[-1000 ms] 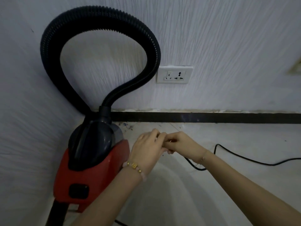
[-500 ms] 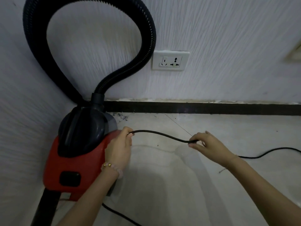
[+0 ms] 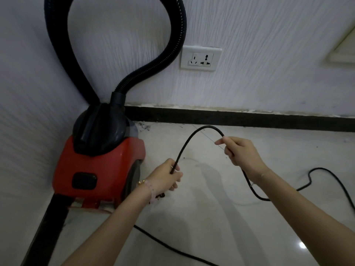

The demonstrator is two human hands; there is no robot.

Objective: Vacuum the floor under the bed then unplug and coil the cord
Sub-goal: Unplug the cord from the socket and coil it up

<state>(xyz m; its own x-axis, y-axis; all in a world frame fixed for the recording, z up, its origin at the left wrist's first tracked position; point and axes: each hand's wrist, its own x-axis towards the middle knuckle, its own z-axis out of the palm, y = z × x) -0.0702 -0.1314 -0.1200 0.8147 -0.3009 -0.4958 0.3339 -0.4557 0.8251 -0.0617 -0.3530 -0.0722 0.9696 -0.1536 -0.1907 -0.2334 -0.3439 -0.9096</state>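
A red and black vacuum cleaner [image 3: 99, 166] stands in the room corner, its ribbed black hose [image 3: 172, 25] looping up the wall. The black cord [image 3: 192, 135] arches between my two hands. My left hand [image 3: 167, 177] grips one end of the arch beside the vacuum. My right hand [image 3: 240, 152] pinches the cord further right and higher. From there the cord trails down and snakes away over the floor to the right. Another stretch of cord runs along the floor below my left arm. The wall socket [image 3: 200, 58] has nothing plugged in.
White textured walls meet in the corner at left, with a black skirting board [image 3: 230, 117] along the bottom. Pale glossy floor tiles [image 3: 211, 217] spread ahead. Some dust and debris lie near the skirting behind the vacuum. A pale frame edge [image 3: 343, 50] shows at upper right.
My hands were together in front of the vacuum, then drew apart along the cord. Now the stretch between them bows up into an arch, with my right hand raised.
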